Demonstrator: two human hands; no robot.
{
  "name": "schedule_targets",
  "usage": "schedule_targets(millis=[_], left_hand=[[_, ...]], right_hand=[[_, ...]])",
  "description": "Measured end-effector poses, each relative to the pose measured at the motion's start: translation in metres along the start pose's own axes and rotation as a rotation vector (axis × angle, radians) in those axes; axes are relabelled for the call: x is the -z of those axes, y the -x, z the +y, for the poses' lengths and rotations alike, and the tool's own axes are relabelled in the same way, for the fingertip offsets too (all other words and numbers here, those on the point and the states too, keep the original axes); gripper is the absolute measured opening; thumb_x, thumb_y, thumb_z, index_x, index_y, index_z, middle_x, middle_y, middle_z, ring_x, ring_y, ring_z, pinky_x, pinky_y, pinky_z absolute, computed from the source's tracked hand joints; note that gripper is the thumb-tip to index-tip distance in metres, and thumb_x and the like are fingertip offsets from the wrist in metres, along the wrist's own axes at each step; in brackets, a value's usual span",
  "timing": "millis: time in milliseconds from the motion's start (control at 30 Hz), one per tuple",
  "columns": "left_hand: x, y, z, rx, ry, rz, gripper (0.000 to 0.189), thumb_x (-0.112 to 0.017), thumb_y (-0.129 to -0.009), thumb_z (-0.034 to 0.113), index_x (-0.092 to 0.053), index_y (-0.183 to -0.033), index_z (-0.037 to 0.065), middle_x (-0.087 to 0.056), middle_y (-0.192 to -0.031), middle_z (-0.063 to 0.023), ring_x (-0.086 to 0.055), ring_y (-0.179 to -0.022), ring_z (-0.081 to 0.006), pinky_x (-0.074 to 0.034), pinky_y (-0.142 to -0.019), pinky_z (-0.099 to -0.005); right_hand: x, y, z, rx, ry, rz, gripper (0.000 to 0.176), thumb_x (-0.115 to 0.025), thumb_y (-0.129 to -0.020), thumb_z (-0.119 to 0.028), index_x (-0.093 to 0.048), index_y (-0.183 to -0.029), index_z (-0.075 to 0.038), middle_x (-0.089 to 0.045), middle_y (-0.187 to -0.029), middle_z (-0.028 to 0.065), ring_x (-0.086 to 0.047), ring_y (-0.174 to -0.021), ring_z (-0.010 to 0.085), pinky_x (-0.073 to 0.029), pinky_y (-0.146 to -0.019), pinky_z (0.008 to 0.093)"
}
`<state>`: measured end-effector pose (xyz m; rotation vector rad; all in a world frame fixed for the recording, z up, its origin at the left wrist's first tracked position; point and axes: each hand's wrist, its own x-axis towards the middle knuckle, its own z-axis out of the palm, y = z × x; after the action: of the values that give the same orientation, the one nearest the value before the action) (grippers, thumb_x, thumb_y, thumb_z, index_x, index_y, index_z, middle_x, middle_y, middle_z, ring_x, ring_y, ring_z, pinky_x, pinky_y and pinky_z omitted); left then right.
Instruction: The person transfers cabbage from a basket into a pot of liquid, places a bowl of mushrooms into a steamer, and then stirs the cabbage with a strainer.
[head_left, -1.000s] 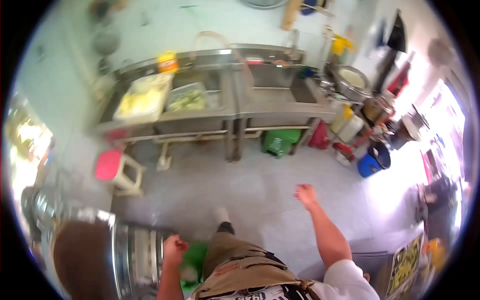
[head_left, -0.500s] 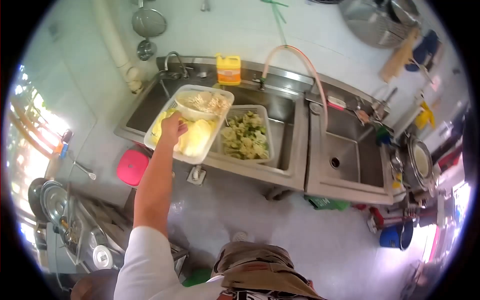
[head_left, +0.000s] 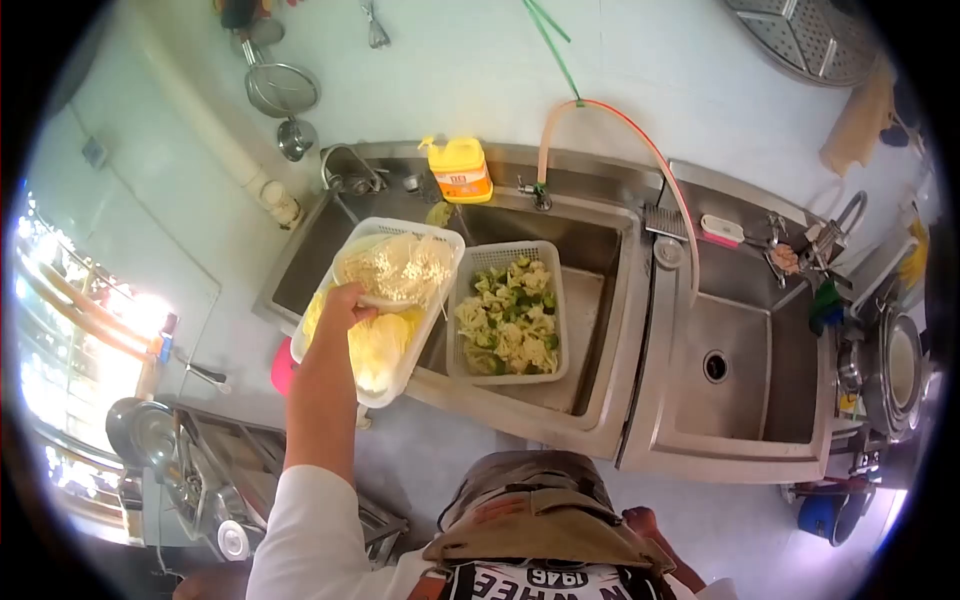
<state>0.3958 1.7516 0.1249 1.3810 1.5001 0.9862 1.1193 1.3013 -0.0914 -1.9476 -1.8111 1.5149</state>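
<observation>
My left hand [head_left: 348,303] reaches into a white plastic basket [head_left: 447,310] over the left sink. Its fingers are closed on the near rim of a pale bowl [head_left: 370,298] that holds enoki mushrooms [head_left: 410,265]. Pale yellow cabbage [head_left: 375,350] lies beside the bowl in the same basket. To the right, a second white basket [head_left: 562,320] of cauliflower and green pieces [head_left: 510,318] stands in the middle sink. My right hand [head_left: 640,521] hangs low by my right side, away from the sinks, its fingers mostly hidden.
A yellow detergent jug [head_left: 460,172] stands on the back ledge. A hose [head_left: 645,140] arches from the tap to the right sink [head_left: 735,400]. A pink stool [head_left: 283,368] is partly hidden at left. Strainers [head_left: 282,90] hang on the wall, and metal pans [head_left: 140,435] stand at lower left.
The view has shifted as I came closer to the sinks. My left hand stays at the bowl's rim in the basket. My right hand has come into view at my side.
</observation>
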Motion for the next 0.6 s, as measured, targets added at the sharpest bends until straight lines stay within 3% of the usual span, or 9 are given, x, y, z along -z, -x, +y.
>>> schedule_targets(millis=[33,100,133,300,367,467,500,533,600], left_hand=[[-0.004,-0.001,-0.001,0.024,0.064,0.041,0.038,-0.058,-0.082,0.008,-0.051,-0.116,-0.006,-0.056,-0.110,-0.0214,-0.062,-0.090,-0.0416,-0.059,-0.068,-0.0489],[-0.008,0.009,-0.011,0.024,0.121,0.095,0.036,-0.057,-0.080,0.003,-0.050,-0.114,-0.010,-0.055,-0.110,-0.0228,-0.062,-0.091,-0.0437,-0.059,-0.070,-0.0505],[-0.008,0.014,-0.009,-0.009,0.110,0.102,0.036,-0.056,-0.080,0.001,-0.049,-0.113,-0.011,-0.055,-0.110,-0.0235,-0.062,-0.092,-0.0448,-0.059,-0.070,-0.0512],[-0.020,0.027,0.030,0.247,0.332,0.328,0.034,-0.052,-0.077,-0.005,-0.047,-0.110,-0.015,-0.054,-0.108,-0.0272,-0.061,-0.093,-0.0472,-0.058,-0.073,-0.0544],[-0.018,0.023,0.027,0.282,0.352,0.327,0.034,-0.052,-0.077,-0.006,-0.047,-0.109,-0.016,-0.054,-0.108,-0.0277,-0.061,-0.093,-0.0478,-0.058,-0.073,-0.0546],[-0.026,0.020,0.034,0.240,0.314,0.303,0.033,-0.052,-0.077,-0.006,-0.048,-0.108,-0.016,-0.054,-0.107,-0.0282,-0.061,-0.092,-0.0486,-0.058,-0.074,-0.0537],[-0.030,0.018,0.033,0.184,0.261,0.268,0.032,-0.052,-0.077,-0.006,-0.049,-0.107,-0.015,-0.054,-0.106,-0.0282,-0.061,-0.093,-0.0487,-0.058,-0.074,-0.0532],[-0.026,0.021,0.030,0.071,0.146,0.184,0.031,-0.053,-0.077,-0.006,-0.050,-0.106,-0.015,-0.054,-0.107,-0.0281,-0.061,-0.093,-0.0486,-0.058,-0.075,-0.0525],[-0.015,0.028,0.024,-0.100,-0.036,0.044,0.030,-0.054,-0.077,-0.005,-0.051,-0.105,-0.014,-0.055,-0.107,-0.0278,-0.061,-0.094,-0.0483,-0.058,-0.076,-0.0513]], right_hand=[[0.021,-0.010,-0.022,-0.198,-0.546,0.096,0.017,-0.061,-0.078,-0.021,-0.059,-0.081,-0.004,-0.063,-0.071,0.0110,-0.064,-0.060,0.0247,-0.050,-0.051,0.0359],[0.053,-0.029,-0.044,-0.415,-0.719,0.142,0.022,-0.062,-0.074,-0.029,-0.063,-0.081,-0.008,-0.064,-0.070,0.0165,-0.063,-0.063,0.0327,-0.050,-0.054,0.0437],[0.069,-0.034,-0.051,-0.331,-0.737,0.137,0.023,-0.063,-0.077,-0.025,-0.062,-0.088,-0.004,-0.063,-0.073,0.0167,-0.063,-0.061,0.0336,-0.050,-0.054,0.0435],[0.136,0.000,-0.121,-0.090,-0.148,-0.324,0.030,-0.053,-0.090,-0.026,-0.061,-0.079,0.001,-0.066,-0.078,0.0122,-0.063,-0.062,0.0191,-0.052,-0.060,0.0303],[0.164,0.007,-0.162,-0.110,0.012,-0.372,0.029,-0.052,-0.090,-0.025,-0.062,-0.078,-0.001,-0.066,-0.078,0.0099,-0.063,-0.065,0.0183,-0.051,-0.061,0.0314],[0.207,-0.040,-0.207,0.081,-0.060,-0.482,0.026,-0.052,-0.089,-0.025,-0.063,-0.080,-0.004,-0.065,-0.074,0.0061,-0.061,-0.067,0.0156,-0.050,-0.063,0.0320],[0.214,-0.066,-0.205,0.294,-0.051,-0.402,0.024,-0.052,-0.088,-0.024,-0.063,-0.081,-0.004,-0.064,-0.072,0.0057,-0.060,-0.065,0.0158,-0.048,-0.062,0.0315],[0.233,-0.062,-0.263,0.158,-0.274,-0.194,0.028,-0.051,-0.094,-0.024,-0.062,-0.082,-0.002,-0.063,-0.071,0.0046,-0.058,-0.063,0.0107,-0.046,-0.056,0.0250],[0.238,-0.113,-0.279,0.273,-0.306,-0.019,0.026,-0.053,-0.092,-0.024,-0.061,-0.084,-0.001,-0.064,-0.075,0.0070,-0.060,-0.068,0.0129,-0.047,-0.062,0.0266]])
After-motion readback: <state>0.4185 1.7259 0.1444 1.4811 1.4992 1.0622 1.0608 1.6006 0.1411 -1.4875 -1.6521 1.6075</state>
